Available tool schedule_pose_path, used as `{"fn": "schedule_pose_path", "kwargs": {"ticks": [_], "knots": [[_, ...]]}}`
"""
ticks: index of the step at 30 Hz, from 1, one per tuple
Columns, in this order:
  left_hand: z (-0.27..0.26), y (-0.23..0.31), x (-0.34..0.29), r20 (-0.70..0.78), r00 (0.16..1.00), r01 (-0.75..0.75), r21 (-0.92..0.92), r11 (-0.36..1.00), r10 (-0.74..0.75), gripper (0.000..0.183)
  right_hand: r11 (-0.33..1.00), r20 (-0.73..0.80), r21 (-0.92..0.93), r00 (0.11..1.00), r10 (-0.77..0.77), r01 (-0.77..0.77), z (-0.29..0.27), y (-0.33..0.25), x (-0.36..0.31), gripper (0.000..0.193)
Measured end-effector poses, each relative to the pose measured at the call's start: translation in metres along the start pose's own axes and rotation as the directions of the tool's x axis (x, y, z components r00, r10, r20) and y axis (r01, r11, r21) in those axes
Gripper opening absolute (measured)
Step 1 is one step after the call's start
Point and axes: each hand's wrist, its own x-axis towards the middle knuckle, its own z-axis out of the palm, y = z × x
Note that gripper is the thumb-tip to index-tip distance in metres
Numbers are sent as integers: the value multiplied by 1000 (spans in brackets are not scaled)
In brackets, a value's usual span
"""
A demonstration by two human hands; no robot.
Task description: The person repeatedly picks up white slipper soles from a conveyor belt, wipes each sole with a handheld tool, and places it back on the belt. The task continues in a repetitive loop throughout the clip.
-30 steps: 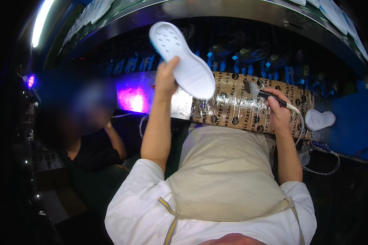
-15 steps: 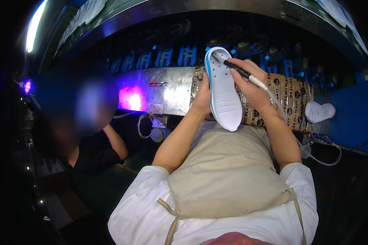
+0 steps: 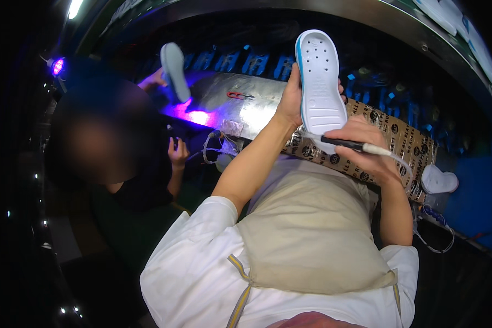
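Note:
A white shoe sole (image 3: 321,82) with a blue side edge stands tilted up in front of me, its holed, ribbed inner face toward me. My left hand (image 3: 291,105) is wrapped round its left side, and fingertips show at the right edge. My right hand (image 3: 366,139) pinches a black-handled brush (image 3: 344,143) with a white tube running from its back end. The brush lies across the heel end of the sole, and its tip is blurred there, so exact contact is unclear.
Brown printed wrapping (image 3: 393,131) covers the bench ledge, with another white sole (image 3: 439,179) at its right end. Red-handled snips (image 3: 238,95) lie on the metal ledge. Blue clamps (image 3: 255,63) line the far side. Leftward, a co-worker's raised hand (image 3: 154,81) holds a grey sole (image 3: 174,71) near a purple lamp (image 3: 57,66).
The brush has moved from the toe end of the sole down to the heel end. The sole has shifted up and right in view. A co-worker's grey sole has come into sight.

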Motion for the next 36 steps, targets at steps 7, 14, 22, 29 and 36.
{"fn": "schedule_pose_path", "kwargs": {"ticks": [7, 14, 22, 29, 36], "knots": [[19, 34, 25, 98, 993, 26, 330, 944, -61, 81, 999, 101, -53, 995, -9, 14, -8, -14, -5, 26], [73, 48, 49, 61, 977, 80, 784, 616, -204, 70, 987, 84, -153, 995, 56, -42, -14, -20, -7, 27], [98, 22, 71, -128, 902, 177, 981, 83, -413, 71, 962, 40, -267, 996, 74, -61, -19, -23, -20, 30], [97, 9, 80, -266, 771, 247, 962, -114, -578, 63, 941, -26, -313, 992, 124, -126, -25, -24, -29, 30], [99, 32, 64, -309, 801, 157, 935, -318, -513, 70, 919, -33, -358, 986, 164, -165, -33, -20, -33, 32]]}}
